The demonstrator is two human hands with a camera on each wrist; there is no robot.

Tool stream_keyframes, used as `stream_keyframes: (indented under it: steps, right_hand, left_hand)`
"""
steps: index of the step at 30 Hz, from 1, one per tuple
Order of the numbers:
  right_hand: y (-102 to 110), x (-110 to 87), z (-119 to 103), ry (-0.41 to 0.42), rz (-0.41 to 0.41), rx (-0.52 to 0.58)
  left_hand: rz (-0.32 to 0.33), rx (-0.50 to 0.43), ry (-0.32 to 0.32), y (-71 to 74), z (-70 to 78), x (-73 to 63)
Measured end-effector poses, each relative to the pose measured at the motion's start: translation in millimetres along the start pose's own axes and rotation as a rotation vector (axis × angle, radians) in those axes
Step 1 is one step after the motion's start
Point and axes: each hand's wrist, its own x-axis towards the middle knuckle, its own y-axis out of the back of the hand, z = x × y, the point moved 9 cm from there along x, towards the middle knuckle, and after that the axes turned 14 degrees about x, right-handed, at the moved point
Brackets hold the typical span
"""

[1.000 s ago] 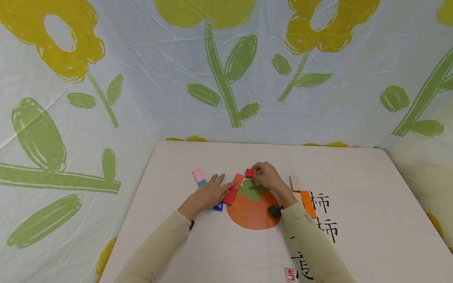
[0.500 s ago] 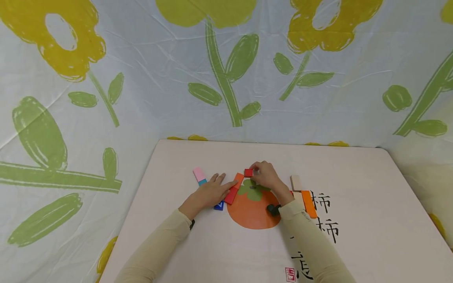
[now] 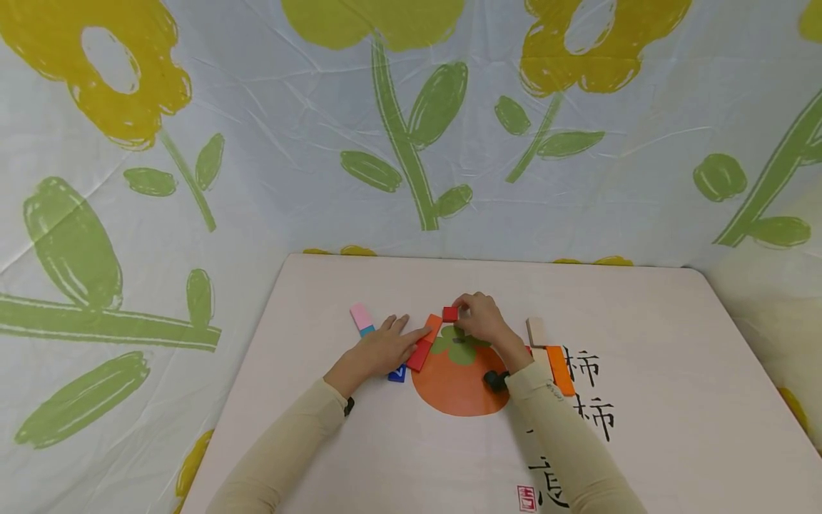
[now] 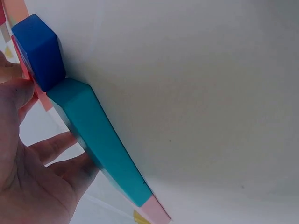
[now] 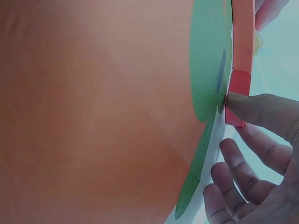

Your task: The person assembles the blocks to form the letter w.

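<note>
Near the middle of the table, at the top edge of a printed orange fruit, the right hand pinches a small red block between thumb and forefinger, its other fingers bent below. One end of that block meets an orange block, which in turn touches a longer red block slanting down the fruit's left side. The left hand lies with fingers spread wide, its forefinger resting on the orange block. Around this hand, a blue block, a teal block and a pink block run end to end in a slanting line. Beside the right sleeve are a beige block and an orange strip, close to black printed characters. Behind the table hangs a pale cloth with yellow flowers and green leaves.
</note>
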Motion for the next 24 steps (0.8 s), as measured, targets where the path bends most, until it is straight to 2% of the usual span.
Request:
stream_keyframes:
  steps: [7, 14, 18, 24]
  right_hand:
    - [-0.7, 0.0, 4.8, -0.034, 0.004, 0.010]
    - [2.7, -5.3, 1.7, -0.036, -0.021, 0.057]
    - [12.9, -14.8, -6.2, -0.021, -0.030, 0.112]
    - [34.7, -32.6, -12.8, 0.017, 0.000, 0.136]
  left_hand:
    - [-0.019, -0.027, 0.001, 0.2, 0.2, 1.1]
    - [0.022, -0.122, -0.022, 10.5, -3.0, 3.0]
    - [0.027, -0.129, 0.003, 16.8, -6.4, 9.9]
    - [0.017, -0.116, 0.022, 20.2, -5.5, 25.2]
